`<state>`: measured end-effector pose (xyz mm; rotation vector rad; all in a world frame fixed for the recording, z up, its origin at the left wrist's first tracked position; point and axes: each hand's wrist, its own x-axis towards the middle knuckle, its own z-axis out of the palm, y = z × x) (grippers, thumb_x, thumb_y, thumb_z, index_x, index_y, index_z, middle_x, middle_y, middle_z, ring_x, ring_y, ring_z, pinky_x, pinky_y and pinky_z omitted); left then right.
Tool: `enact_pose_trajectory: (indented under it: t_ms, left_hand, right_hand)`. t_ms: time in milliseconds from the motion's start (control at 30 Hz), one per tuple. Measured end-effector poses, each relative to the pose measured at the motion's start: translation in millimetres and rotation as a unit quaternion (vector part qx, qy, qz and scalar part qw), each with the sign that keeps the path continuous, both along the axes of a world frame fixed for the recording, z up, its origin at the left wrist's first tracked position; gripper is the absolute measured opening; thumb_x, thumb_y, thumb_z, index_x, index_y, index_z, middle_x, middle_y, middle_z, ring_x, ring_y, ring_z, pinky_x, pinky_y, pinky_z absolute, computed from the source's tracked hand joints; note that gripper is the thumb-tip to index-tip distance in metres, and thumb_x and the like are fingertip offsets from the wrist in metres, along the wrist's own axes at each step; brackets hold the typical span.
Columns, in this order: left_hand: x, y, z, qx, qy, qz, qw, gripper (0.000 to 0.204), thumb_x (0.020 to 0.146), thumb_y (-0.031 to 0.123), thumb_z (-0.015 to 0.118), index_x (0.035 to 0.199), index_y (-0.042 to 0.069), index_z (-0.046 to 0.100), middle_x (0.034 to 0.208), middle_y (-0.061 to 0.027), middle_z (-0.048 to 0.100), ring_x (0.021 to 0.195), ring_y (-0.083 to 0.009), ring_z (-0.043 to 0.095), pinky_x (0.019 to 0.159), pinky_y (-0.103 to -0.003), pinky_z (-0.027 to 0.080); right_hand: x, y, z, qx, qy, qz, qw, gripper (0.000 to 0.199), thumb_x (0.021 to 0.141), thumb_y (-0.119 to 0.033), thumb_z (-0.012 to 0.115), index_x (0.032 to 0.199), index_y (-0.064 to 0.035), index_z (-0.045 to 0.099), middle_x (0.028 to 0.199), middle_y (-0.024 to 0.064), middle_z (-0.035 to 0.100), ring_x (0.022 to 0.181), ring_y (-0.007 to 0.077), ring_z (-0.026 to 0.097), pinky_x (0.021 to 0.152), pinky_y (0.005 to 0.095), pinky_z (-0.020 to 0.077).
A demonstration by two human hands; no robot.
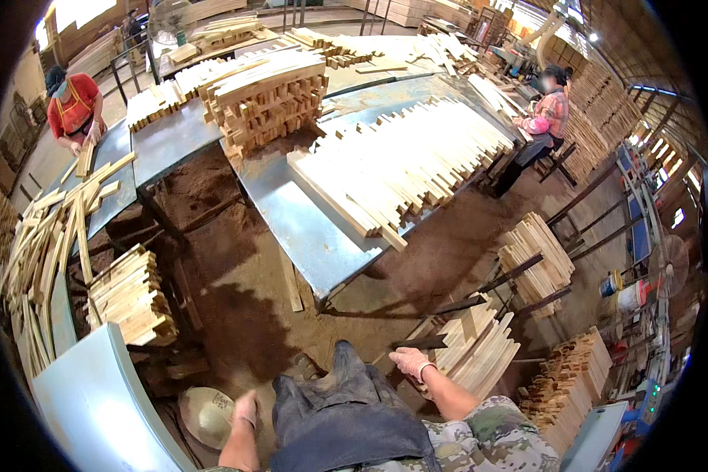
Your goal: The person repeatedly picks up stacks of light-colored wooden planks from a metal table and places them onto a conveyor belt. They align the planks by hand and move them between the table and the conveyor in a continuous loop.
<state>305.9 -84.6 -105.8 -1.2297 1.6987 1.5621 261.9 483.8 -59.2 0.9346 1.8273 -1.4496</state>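
My right hand [411,363], in a pinkish glove, is held out to the right of my dark apron [342,417]. Its fingers look loosely stretched, and I see nothing held in them. It is beside a dark metal bar [422,343] and a stack of pale wood strips [477,350]; whether it touches the bar I cannot tell. Low at my left side hangs my left hand [245,408], gloved too, its fingers foreshortened and mostly hidden. Next to it, lower down, is a round pale metal cover [206,417] with handwriting on it.
Ahead stands a blue-grey metal table [311,236] bearing rows of wood strips [417,161] and a taller stack [263,94]. Loose strips [43,244] cover a left-hand table. Two co-workers, one left [75,110], one right [549,118], handle wood. A pale panel [94,401] rises near left.
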Motion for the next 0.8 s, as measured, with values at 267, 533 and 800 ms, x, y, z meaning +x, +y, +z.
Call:
enact_pose_trajectory:
  t_ms: [267, 533, 800]
  left_hand:
    - [-276.0, 60.7, 55.1, 0.050, 0.181, -0.023, 0.982, 0.039, 0.097, 0.036, 0.071, 0.124, 0.008, 0.075, 0.098, 0.0013, 0.073, 0.080, -0.0129, 0.064, 0.070, -0.032, 0.049]
    - [-349.5, 193.7, 82.8, 0.152, 0.090, -0.089, 0.980, 0.013, 0.103, 0.028, 0.067, 0.096, 0.017, 0.064, 0.079, 0.0075, 0.056, 0.064, -0.0043, 0.048, 0.056, -0.024, 0.035]
    - [-440.5, 264.0, 75.1, -0.108, 0.129, -0.238, 0.956, 0.056, 0.098, 0.035, 0.069, 0.134, -0.007, 0.068, 0.128, -0.0201, 0.073, 0.123, -0.0318, 0.067, 0.109, -0.038, 0.048]
  right_hand:
    - [-126.7, 6.2, 32.5, -0.020, 0.002, -0.069, 0.997, 0.073, 0.098, -0.028, 0.077, 0.157, 0.0030, 0.047, 0.099, 0.0020, 0.065, 0.080, 0.0129, 0.059, 0.065, 0.0302, 0.0502]
    - [-299.7, 140.7, 17.2, 0.132, 0.216, -0.142, 0.957, 0.076, 0.097, -0.032, 0.076, 0.153, 0.0097, 0.047, 0.152, 0.0258, 0.059, 0.145, 0.0304, 0.054, 0.120, 0.0348, 0.0389]
    - [-490.7, 273.1, 27.3, 0.413, 0.295, -0.067, 0.859, 0.079, 0.091, -0.033, 0.079, 0.155, 0.0026, 0.048, 0.156, 0.0282, 0.052, 0.145, 0.0414, 0.050, 0.124, 0.0426, 0.0372]
